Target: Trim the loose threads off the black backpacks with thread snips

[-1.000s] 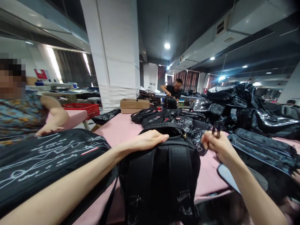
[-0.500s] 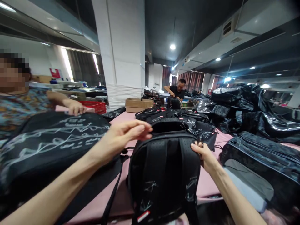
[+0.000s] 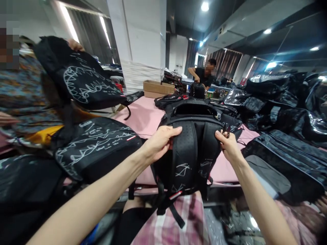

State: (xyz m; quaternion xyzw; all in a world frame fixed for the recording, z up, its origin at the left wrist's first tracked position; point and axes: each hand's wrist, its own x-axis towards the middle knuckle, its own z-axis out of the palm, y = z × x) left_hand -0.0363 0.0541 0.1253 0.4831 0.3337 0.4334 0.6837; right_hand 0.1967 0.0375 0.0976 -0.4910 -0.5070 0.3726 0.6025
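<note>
A black backpack with white scribble print stands in front of me, its padded shoulder straps facing me and its top handle up. My left hand pinches the outer edge of the left shoulder strap near the top. At the opposite upper edge, my right hand grips the backpack between thumb and fingers. Dark pointed tips, looking like thread snips, stick up from that same right hand. The lower webbing straps hang over the table edge onto a plaid cloth on my lap.
On the left, a co-worker's hand lifts another printed backpack. A similar backpack lies below it on the pink table. A camouflage bag sits at right, bags pile up behind it, and a cardboard box stands at the back.
My left hand has come down onto the left shoulder strap and closed on it. The backpack's lower straps now show over my lap. At left, the co-worker has raised a backpack.
</note>
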